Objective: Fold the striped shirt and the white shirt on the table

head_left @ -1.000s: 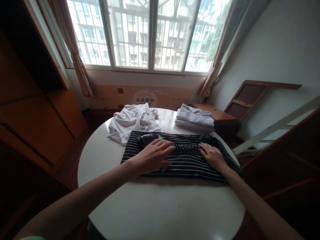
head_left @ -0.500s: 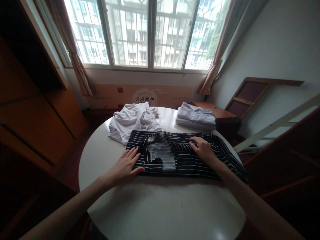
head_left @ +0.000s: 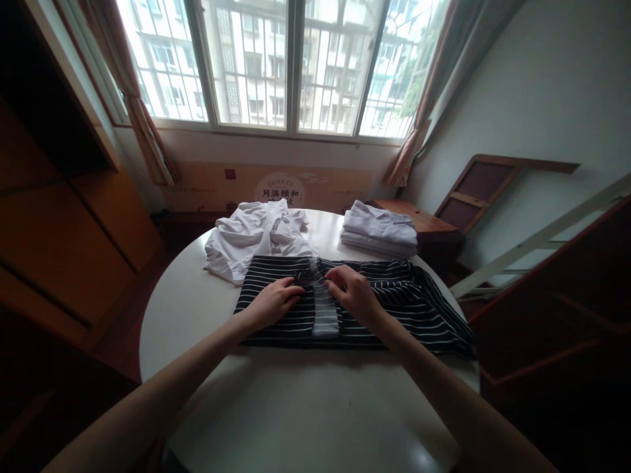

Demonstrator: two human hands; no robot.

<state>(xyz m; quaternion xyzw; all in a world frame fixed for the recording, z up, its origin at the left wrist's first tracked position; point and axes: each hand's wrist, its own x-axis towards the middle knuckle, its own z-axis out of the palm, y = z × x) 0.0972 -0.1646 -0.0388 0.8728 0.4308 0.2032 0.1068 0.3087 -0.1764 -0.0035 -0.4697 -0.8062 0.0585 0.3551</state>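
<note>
A black garment with thin white stripes [head_left: 419,303] lies flat across the far half of a round white table [head_left: 305,407]. A paler grey strip of its inside [head_left: 324,312] runs down its middle. My left hand [head_left: 273,303] rests on the fabric just left of that strip, fingers curled and pinching at its upper edge. Just right of the strip, my right hand [head_left: 355,295] also has its fingers bent onto the cloth. The two hands are close together near the garment's centre.
A crumpled white shirt [head_left: 256,240] lies behind the striped garment at the left. At the back right sits a stack of folded pale clothes [head_left: 379,233]. Wooden cabinets [head_left: 73,230] stand left; a low wooden stand [head_left: 419,223] and a leaning frame are right, under a barred window.
My left hand moved from the garment's left edge in to its centre. My right hand slid left to meet it at the grey strip. The left part of the garment now lies folded flatter.
</note>
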